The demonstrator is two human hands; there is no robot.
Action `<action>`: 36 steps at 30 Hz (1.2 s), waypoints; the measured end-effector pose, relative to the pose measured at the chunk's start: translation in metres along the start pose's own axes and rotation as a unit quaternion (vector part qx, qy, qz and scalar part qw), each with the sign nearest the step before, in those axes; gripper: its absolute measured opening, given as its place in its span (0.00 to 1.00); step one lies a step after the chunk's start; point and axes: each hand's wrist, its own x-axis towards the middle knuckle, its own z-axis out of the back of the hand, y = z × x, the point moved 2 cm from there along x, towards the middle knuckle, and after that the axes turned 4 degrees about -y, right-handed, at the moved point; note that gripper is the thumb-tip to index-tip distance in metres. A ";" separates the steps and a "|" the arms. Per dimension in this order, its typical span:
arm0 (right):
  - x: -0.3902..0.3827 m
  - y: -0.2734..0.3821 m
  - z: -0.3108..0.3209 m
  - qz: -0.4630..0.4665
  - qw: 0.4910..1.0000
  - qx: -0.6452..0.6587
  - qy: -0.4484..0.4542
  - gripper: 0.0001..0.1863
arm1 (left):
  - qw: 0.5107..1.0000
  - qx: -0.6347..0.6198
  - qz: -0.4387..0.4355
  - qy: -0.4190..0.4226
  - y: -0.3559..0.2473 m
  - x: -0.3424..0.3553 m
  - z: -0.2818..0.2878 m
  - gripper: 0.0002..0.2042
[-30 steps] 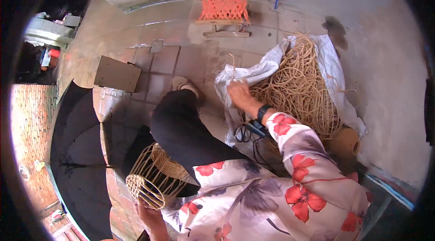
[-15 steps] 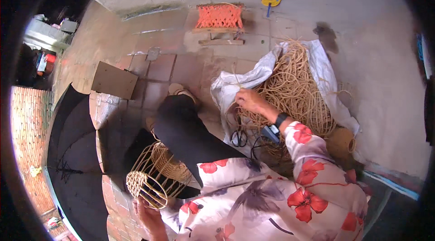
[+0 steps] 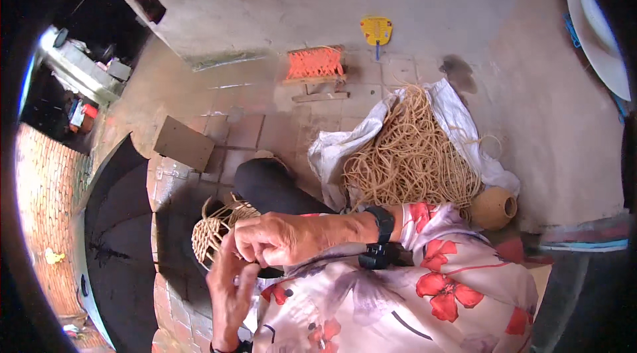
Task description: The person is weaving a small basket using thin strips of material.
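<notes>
A partly woven cord basket [image 3: 207,237] with open ribs sits low by my dark-trousered leg [image 3: 272,187]. My left hand [image 3: 231,286] grips its near side, its fingers partly behind my right hand [image 3: 272,240], which is curled closed over the basket; what the right fingers pinch is hidden. A watch circles my right wrist, with a dark device below it. To the right, a white sack [image 3: 451,114] lies open, full of tangled tan cord [image 3: 405,160].
Around me are a black umbrella [image 3: 116,220], a board-like box [image 3: 182,144], an orange-webbed low stool [image 3: 312,64], a yellow fan [image 3: 376,31] against the wall [image 3: 464,8], a brown clay pot [image 3: 493,209] and a brick wall [image 3: 50,207].
My right hand has left the sack and come down-left onto the basket beside my left hand. The view has tilted, bringing more of the wall and a white object at right into sight.
</notes>
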 end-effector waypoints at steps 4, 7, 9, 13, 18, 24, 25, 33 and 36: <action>-0.011 -0.002 0.034 -0.080 0.993 -0.044 0.081 0.07 | 0.995 -0.014 0.083 0.050 0.033 -0.021 0.031 0.12; -0.032 0.008 0.113 -0.182 0.974 -0.134 0.020 0.10 | 0.972 -0.032 0.219 -0.083 0.067 -0.039 0.094 0.09; -0.052 0.016 0.170 -0.241 0.959 -0.146 -0.039 0.11 | 0.963 0.171 0.069 -0.196 0.132 -0.055 0.162 0.11; -0.081 0.058 0.247 -0.284 0.908 -0.284 -0.117 0.11 | 0.860 0.278 0.121 -0.411 0.259 -0.150 0.304 0.12; -0.123 0.100 0.318 -0.375 0.826 -0.363 -0.215 0.09 | 0.595 0.529 0.396 -0.459 0.295 -0.243 0.372 0.15; -0.138 0.134 0.365 -0.302 0.793 -0.377 -0.371 0.12 | 0.630 0.289 0.428 -0.580 0.331 -0.269 0.389 0.17; -0.138 0.139 0.372 -0.202 0.781 -0.426 -0.409 0.14 | 0.659 0.207 0.398 -0.604 0.335 -0.255 0.389 0.17; -0.078 0.154 0.345 -0.229 0.275 -0.882 -0.306 0.13 | 0.890 0.051 0.080 -0.447 0.160 -0.095 0.248 0.16; -0.017 0.089 0.270 0.011 0.585 -0.771 -0.251 0.14 | 0.933 0.002 0.125 -0.337 0.077 -0.060 0.181 0.18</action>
